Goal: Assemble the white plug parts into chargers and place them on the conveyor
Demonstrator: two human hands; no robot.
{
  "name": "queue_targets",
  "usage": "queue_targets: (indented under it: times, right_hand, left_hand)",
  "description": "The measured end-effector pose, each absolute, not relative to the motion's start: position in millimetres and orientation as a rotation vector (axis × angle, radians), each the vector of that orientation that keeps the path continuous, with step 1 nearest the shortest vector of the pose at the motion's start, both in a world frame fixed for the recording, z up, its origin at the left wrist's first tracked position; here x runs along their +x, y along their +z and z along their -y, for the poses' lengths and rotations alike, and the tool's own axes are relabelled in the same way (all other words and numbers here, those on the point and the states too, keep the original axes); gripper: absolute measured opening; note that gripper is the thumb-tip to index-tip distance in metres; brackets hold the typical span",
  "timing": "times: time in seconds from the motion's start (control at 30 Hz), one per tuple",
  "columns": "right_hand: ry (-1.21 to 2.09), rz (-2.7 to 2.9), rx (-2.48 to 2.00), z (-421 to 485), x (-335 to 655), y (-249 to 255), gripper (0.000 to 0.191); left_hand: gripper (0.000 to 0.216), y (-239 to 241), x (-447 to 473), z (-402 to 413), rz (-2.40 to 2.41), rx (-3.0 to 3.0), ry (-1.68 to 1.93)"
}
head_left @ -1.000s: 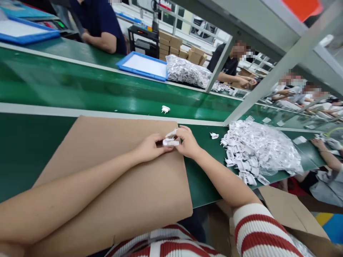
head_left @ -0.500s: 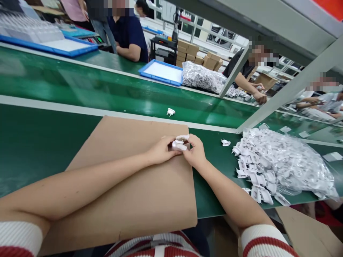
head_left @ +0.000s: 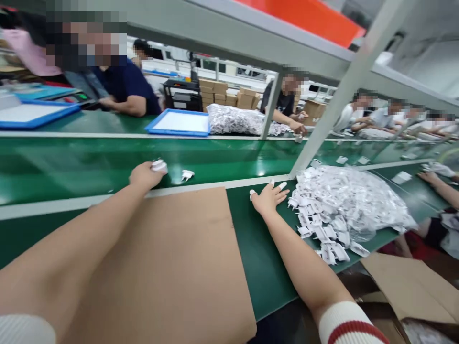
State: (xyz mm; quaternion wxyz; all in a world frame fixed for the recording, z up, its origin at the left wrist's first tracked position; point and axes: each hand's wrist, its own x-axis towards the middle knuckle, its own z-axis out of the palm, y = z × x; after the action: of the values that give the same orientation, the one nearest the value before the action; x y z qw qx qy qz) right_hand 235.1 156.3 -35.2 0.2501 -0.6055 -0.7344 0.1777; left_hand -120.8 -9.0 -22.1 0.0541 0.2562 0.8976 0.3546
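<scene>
My left hand (head_left: 146,176) reaches over the green belt, its fingers closed on a white plug housing (head_left: 159,166). On the belt just to its right lies another white plug (head_left: 187,175), its two pins showing. My right hand (head_left: 269,198) is over the green table, fingers spread and nothing visible in them; white covers sit on some fingertips. Close to its right is a heap of white plug housings (head_left: 332,234), spilling from a clear plastic bag (head_left: 362,200). A flat cardboard sheet (head_left: 179,248) lies beneath my left forearm.
A slanted grey post (head_left: 322,119) rises behind the heap, joined to an overhead beam. Across the belt are a blue-rimmed tray (head_left: 179,123), another full bag (head_left: 234,119) and several people at work. An open cardboard box (head_left: 412,286) stands at lower right.
My hands have parted from the white piece they held together. The left has gone forward and left to the belt with a plug housing; the right has moved toward the heap and opened. The view has turned right.
</scene>
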Motion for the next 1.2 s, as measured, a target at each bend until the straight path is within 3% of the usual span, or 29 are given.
queue_targets:
  times: [0.1,0.17,0.27,0.37,0.43,0.67,0.9,1.03,1.2]
  right_hand:
    - [0.528,2.045,-1.735,-161,235,-34,0.081]
    - [0.505,2.121,-1.644,-160,235,-34,0.062]
    - [0.512,2.238,-1.463,-153,233,-37,0.051]
    - [0.531,2.335,-1.317,-147,232,-41,0.052]
    - [0.541,2.362,-1.254,-145,233,-42,0.050]
    - [0.609,2.235,-1.244,-143,237,-42,0.039]
    - [0.732,1.980,-1.356,-157,234,-52,0.031]
    - [0.717,2.044,-1.255,-159,231,-62,0.032]
    - [0.670,2.068,-1.181,-154,230,-65,0.043]
  left_hand:
    - [0.085,-31,-114,3,-2.996,0.569,1.135]
    - [0.094,-37,-99,-1,-3.203,0.865,1.251]
    - [0.082,-42,-85,-9,-3.108,1.429,0.938]
    - [0.063,-40,-88,-22,-2.833,1.419,0.479]
    - [0.046,-35,-88,-31,-2.751,1.377,0.398]
    - [0.051,-24,9,-51,-2.325,1.806,0.892]
    - [0.061,-78,73,-54,-1.872,1.966,1.051]
    - [0.052,-95,68,-53,-1.762,1.973,1.105]
    - [0.036,-79,76,-45,-1.729,1.965,1.260]
